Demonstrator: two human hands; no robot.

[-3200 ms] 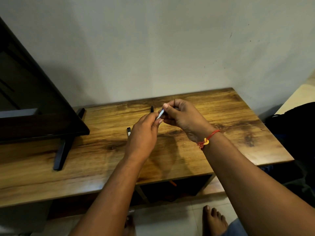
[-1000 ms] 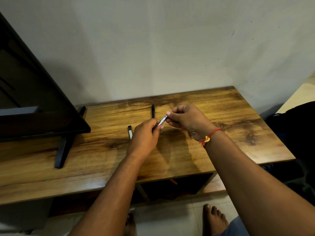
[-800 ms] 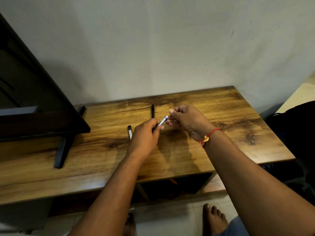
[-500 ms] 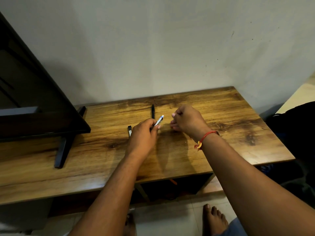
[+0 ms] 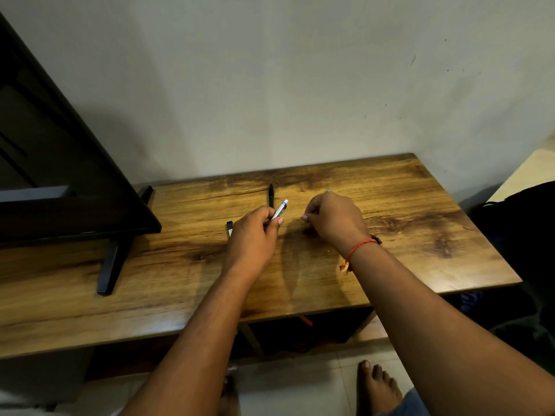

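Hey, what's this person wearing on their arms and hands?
No sleeves in view: the left forearm and right forearm are bare. A thin red thread with a yellow-orange knot circles the wrist of the right hand. The left hand shows no ring, watch or band.

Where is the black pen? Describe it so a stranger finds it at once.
Look at the wooden table, toward its wall edge, just beyond the left hand. The black pen lies flat there, all dark, unlike the silver pen that hand holds.

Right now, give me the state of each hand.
Left hand: closed round the pen.
Right hand: fingers curled; whether it pinches anything cannot be told.
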